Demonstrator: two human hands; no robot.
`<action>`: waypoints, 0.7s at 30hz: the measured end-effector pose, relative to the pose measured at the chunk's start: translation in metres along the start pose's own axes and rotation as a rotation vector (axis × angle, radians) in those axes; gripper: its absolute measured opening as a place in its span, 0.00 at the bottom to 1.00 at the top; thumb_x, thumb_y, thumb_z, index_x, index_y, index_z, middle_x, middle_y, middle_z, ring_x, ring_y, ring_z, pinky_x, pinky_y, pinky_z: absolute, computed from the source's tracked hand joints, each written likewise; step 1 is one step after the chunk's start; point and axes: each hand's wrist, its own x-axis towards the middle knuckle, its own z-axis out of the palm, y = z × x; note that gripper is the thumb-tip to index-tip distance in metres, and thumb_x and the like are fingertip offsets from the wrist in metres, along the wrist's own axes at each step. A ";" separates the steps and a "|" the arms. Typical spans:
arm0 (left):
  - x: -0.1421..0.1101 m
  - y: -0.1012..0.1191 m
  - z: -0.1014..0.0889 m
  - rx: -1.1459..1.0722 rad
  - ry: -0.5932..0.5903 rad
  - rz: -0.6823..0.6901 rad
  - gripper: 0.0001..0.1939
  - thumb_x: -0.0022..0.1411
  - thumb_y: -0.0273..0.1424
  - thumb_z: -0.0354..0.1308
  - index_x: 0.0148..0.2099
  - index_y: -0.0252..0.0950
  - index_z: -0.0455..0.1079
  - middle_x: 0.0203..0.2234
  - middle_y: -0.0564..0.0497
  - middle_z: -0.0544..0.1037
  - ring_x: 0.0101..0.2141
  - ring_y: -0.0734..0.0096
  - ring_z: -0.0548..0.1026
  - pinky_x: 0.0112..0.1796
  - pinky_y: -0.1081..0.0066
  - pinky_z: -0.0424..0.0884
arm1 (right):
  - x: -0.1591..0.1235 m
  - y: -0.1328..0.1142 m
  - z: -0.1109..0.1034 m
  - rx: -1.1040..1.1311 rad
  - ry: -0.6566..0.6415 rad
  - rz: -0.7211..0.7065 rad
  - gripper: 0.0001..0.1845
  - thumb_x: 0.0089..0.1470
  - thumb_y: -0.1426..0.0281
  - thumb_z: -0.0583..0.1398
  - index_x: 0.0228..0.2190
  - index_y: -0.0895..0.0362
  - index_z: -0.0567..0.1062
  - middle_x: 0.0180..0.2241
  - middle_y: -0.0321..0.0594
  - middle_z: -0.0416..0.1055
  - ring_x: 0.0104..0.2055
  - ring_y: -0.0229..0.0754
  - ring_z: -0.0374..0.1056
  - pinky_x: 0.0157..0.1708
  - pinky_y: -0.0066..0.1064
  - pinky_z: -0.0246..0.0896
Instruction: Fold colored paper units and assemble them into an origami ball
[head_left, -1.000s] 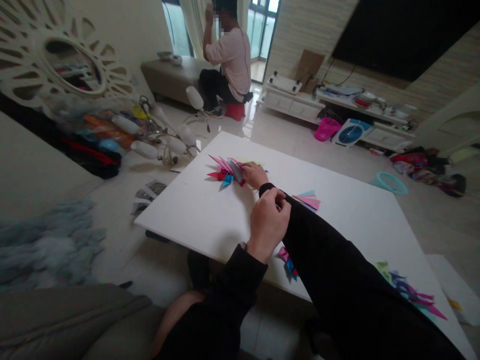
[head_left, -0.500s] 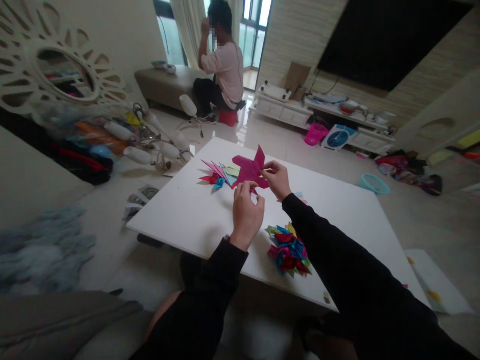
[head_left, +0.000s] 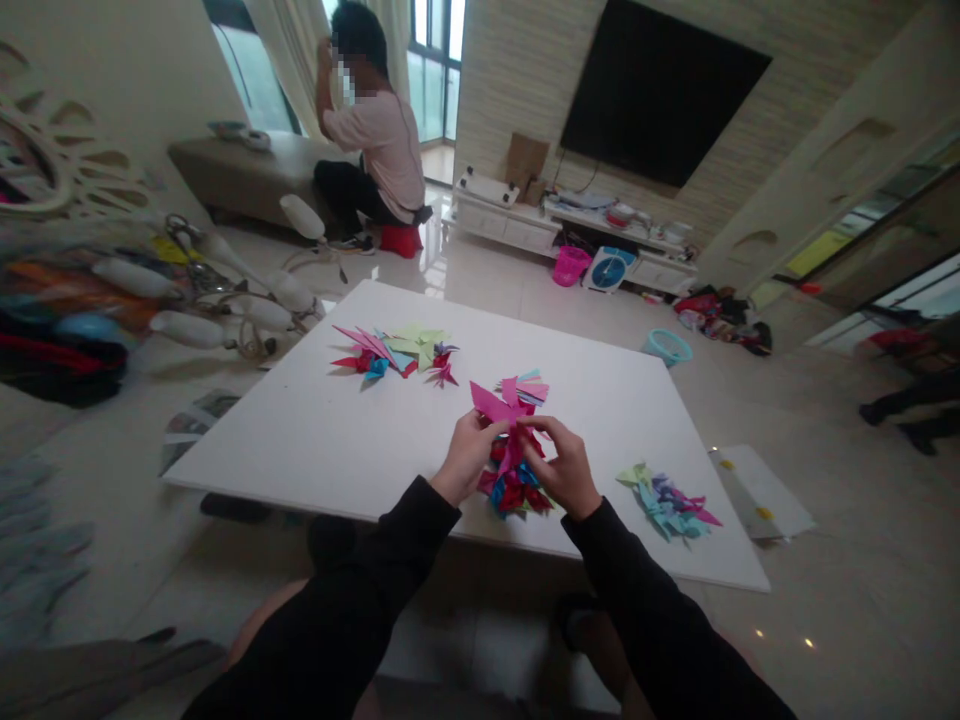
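Observation:
Both hands hold a pink folded paper (head_left: 493,402), an origami piece with pointed flaps, above the white table (head_left: 315,430). My left hand (head_left: 469,455) pinches its left side between thumb and fingers. At its right edge, my right hand (head_left: 564,468) grips with thumb and fingertips. Under the hands lies a pile of folded paper pieces (head_left: 517,495) in red, blue and green, partly hidden by the hands and the pink paper. Just behind the pink paper is a fan of pastel paper strips or sheets (head_left: 531,388).
More origami lies at the table's far left (head_left: 409,350), and a green, teal and purple group (head_left: 667,505) at its right. A person (head_left: 379,150) sits on a red stool (head_left: 401,240) by the window. A blue basket (head_left: 669,347) stands on the floor beyond the table.
My hands have brought the pink paper nearer to me, over the colourful pile, and turned it. The view has swung right, bringing the right-hand origami group into sight.

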 end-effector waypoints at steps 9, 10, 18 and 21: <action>0.000 0.006 0.001 0.095 -0.191 -0.248 0.20 0.48 0.27 0.70 0.45 0.32 0.74 0.35 0.46 0.82 0.28 0.73 0.77 0.30 0.74 0.73 | -0.040 0.052 -0.025 0.748 0.066 0.769 0.23 0.55 0.47 0.61 0.43 0.51 0.74 0.42 0.44 0.78 0.42 0.49 0.75 0.38 0.40 0.71; 0.001 0.005 0.001 0.135 -0.214 -0.257 0.20 0.48 0.27 0.71 0.45 0.31 0.74 0.35 0.46 0.82 0.27 0.73 0.77 0.28 0.75 0.72 | -0.042 0.055 -0.022 0.877 -0.009 0.814 0.24 0.56 0.46 0.60 0.41 0.52 0.75 0.40 0.43 0.78 0.38 0.47 0.76 0.36 0.39 0.71; 0.011 -0.010 -0.003 0.273 -0.229 -0.228 0.22 0.49 0.31 0.72 0.46 0.32 0.73 0.34 0.48 0.81 0.26 0.76 0.75 0.29 0.76 0.72 | -0.033 0.066 -0.020 0.729 0.176 0.704 0.17 0.38 0.63 0.76 0.28 0.54 0.77 0.27 0.34 0.76 0.29 0.38 0.70 0.28 0.29 0.61; 0.015 -0.018 0.000 0.270 -0.208 -0.213 0.30 0.44 0.32 0.76 0.50 0.32 0.72 0.37 0.43 0.83 0.30 0.70 0.80 0.32 0.73 0.75 | -0.032 0.069 -0.026 0.594 0.195 0.603 0.14 0.41 0.62 0.74 0.27 0.55 0.78 0.27 0.35 0.77 0.29 0.40 0.70 0.32 0.32 0.65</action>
